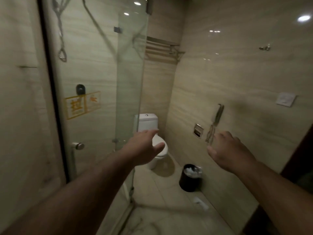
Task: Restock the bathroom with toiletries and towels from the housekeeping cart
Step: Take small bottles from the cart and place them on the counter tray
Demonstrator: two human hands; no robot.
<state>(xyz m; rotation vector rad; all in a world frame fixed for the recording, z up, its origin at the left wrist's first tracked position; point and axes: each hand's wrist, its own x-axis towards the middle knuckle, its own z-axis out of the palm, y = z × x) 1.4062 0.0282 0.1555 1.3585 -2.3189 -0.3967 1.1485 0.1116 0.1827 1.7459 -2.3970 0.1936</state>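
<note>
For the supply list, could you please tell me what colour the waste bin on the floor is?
The bin is black; head view.

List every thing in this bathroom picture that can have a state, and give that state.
left hand, open, holds nothing
right hand, open, holds nothing
toilet, lid down
waste bin, upright, uncovered, white waste inside
towel rack, no towels on it
paper holder, too blurred to tell if it has a roll
</note>
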